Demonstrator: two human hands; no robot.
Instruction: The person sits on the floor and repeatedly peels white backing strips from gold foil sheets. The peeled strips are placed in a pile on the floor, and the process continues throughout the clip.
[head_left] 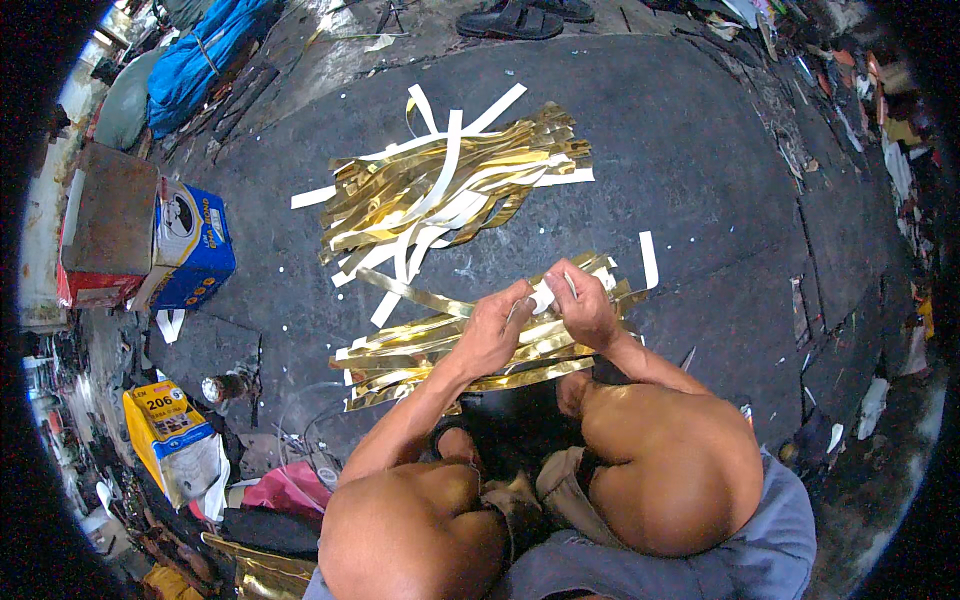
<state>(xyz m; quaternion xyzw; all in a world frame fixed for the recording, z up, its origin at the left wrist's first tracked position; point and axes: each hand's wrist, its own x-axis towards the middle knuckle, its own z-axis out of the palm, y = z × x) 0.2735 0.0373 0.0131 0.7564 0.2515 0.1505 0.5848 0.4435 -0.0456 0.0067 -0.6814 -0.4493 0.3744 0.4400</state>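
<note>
The left hand (492,328) and right hand (588,308) pinch a white strip (543,297) over the gold bundle (405,343), fingers obscuring the strip's axis. The bundle lies lengthwise left to right, right end farther away.

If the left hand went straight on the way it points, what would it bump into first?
Besides the white piece at its fingers, the left hand would probably meet the right hand first; depth is hard to judge.
</note>
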